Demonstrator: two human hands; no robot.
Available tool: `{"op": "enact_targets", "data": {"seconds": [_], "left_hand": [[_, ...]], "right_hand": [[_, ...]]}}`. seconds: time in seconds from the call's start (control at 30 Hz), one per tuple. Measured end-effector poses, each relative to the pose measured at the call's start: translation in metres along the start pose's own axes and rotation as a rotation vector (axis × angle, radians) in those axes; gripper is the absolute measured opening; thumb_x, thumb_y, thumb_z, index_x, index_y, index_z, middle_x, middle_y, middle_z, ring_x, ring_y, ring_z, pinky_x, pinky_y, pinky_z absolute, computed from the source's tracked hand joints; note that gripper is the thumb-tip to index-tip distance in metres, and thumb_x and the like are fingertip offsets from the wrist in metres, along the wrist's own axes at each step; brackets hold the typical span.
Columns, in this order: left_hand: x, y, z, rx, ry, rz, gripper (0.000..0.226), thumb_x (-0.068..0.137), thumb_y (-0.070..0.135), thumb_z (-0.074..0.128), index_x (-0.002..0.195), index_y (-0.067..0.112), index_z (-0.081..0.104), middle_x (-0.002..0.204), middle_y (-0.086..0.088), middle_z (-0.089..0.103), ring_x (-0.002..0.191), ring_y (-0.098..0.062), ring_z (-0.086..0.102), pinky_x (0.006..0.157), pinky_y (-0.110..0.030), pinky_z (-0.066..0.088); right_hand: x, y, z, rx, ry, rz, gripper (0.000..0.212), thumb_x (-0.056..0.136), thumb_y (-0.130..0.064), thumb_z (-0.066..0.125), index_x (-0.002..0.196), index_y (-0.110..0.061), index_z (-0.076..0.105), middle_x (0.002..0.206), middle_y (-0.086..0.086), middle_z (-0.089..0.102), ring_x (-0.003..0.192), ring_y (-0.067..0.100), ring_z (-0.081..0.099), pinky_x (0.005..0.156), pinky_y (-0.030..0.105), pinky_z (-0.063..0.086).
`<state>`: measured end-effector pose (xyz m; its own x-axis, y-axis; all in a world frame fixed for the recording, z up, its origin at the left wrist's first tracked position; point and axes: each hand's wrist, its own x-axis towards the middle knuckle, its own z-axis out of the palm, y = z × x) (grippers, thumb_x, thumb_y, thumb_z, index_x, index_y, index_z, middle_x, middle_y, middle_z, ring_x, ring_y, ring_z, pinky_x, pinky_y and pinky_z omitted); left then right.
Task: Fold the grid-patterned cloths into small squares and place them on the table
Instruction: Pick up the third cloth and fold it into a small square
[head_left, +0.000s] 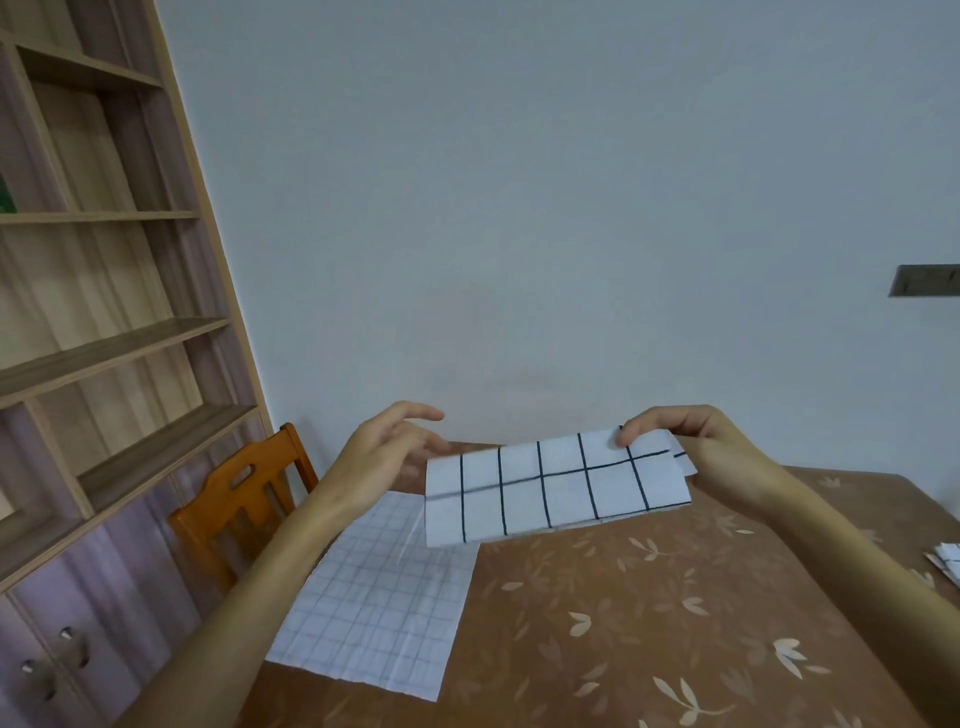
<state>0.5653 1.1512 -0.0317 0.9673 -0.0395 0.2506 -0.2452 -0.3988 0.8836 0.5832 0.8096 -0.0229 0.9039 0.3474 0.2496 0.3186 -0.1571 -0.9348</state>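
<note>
White bold-grid cloth (556, 488), half-folded, pinched in the right hand (691, 447) above the worktop (649, 623); left hand (389, 452) loose, apparently regrasping for the next fold.

Folded cloth (556, 488) above table (675, 623), right of chair (244, 499)

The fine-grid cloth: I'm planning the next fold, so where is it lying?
In the head view, the fine-grid cloth lies flat at the table's left edge, below the left hand, near the orange chair.
</note>
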Motion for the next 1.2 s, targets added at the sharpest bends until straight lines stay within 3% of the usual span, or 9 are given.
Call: {"op": "enact_targets", "data": {"seconds": [0.17,0.3,0.43,0.6,0.77,0.9,1.03,1.13,1.2], "left_hand": [[0.001,0.011,0.031,0.298,-0.217,0.142,0.063,0.076,0.067,0.070,0.132,0.045,0.054,0.132,0.027,0.059,0.126,0.009,0.051,0.110,-0.028,0.042],[-0.003,0.024,0.060,0.055,-0.436,0.087,0.043,0.080,0.028,0.084,0.121,0.026,0.069,0.116,0.009,0.075,0.113,-0.007,0.068,0.104,-0.038,0.052],[-0.003,0.018,0.069,-0.030,-0.360,0.124,0.020,0.083,0.016,0.082,0.101,0.013,0.076,0.103,-0.002,0.078,0.098,-0.017,0.075,0.089,-0.036,0.060],[-0.003,0.016,0.067,-0.133,-0.263,0.062,0.028,0.086,0.020,0.079,0.112,0.011,0.074,0.108,-0.002,0.078,0.099,-0.020,0.075,0.088,-0.041,0.061],[-0.005,0.018,0.074,-0.166,-0.260,0.060,0.028,0.086,0.019,0.078,0.113,0.013,0.074,0.107,0.000,0.078,0.098,-0.019,0.076,0.086,-0.039,0.062],[-0.008,0.019,0.079,-0.215,-0.276,0.051,0.032,0.086,0.015,0.077,0.118,0.012,0.072,0.111,0.000,0.078,0.102,-0.018,0.075,0.088,-0.038,0.061],[-0.008,0.017,0.081,-0.286,-0.203,0.043,0.034,0.088,0.014,0.075,0.121,0.010,0.070,0.113,-0.002,0.077,0.104,-0.020,0.074,0.089,-0.040,0.061],[-0.005,0.017,0.083,-0.354,-0.073,0.048,0.031,0.088,0.013,0.074,0.119,0.010,0.070,0.110,-0.002,0.078,0.101,-0.019,0.075,0.087,-0.038,0.061],[-0.004,0.018,0.085,-0.385,-0.023,0.054,0.029,0.088,0.012,0.073,0.117,0.012,0.070,0.108,-0.002,0.078,0.099,-0.019,0.076,0.084,-0.035,0.062]], "right_hand": [[0.008,-0.015,0.019,-0.111,-0.150,-0.080,0.050,0.090,0.018,0.051,0.074,-0.020,0.079,0.087,0.002,0.078,0.080,0.013,0.073,0.068,0.022,0.055],[0.013,-0.029,0.035,-0.108,-0.230,-0.120,0.046,0.085,0.023,0.049,0.077,-0.013,0.076,0.082,0.000,0.076,0.076,0.010,0.071,0.066,0.019,0.053],[0.015,-0.033,0.034,-0.072,-0.160,-0.114,0.041,0.098,0.004,0.043,0.097,-0.018,0.078,0.099,0.000,0.076,0.090,0.017,0.072,0.073,0.028,0.054],[0.019,-0.021,0.020,0.177,-0.045,0.016,0.057,0.088,-0.064,0.053,0.129,-0.026,0.062,0.102,0.005,0.077,0.098,0.025,0.074,0.091,0.042,0.054],[0.018,-0.020,0.027,-0.003,0.041,-0.055,0.019,0.090,-0.019,0.072,0.108,-0.012,0.072,0.097,0.005,0.079,0.093,0.024,0.076,0.087,0.038,0.059],[0.024,-0.020,0.028,0.055,0.230,-0.125,0.010,0.092,-0.017,0.070,0.097,-0.010,0.075,0.073,-0.003,0.074,0.078,0.013,0.073,0.080,0.031,0.059],[0.025,-0.016,0.031,0.196,0.352,-0.085,0.024,0.096,-0.029,0.064,0.114,-0.014,0.070,0.098,0.005,0.079,0.089,0.016,0.075,0.077,0.030,0.059],[0.015,-0.004,0.035,0.211,0.165,0.063,0.046,0.088,-0.050,0.064,0.119,-0.016,0.068,0.107,0.007,0.078,0.097,0.028,0.075,0.087,0.044,0.059],[0.005,0.003,0.042,0.096,-0.009,0.092,0.029,0.090,-0.044,0.066,0.104,-0.020,0.074,0.096,0.005,0.078,0.091,0.031,0.073,0.093,0.053,0.057]]}}
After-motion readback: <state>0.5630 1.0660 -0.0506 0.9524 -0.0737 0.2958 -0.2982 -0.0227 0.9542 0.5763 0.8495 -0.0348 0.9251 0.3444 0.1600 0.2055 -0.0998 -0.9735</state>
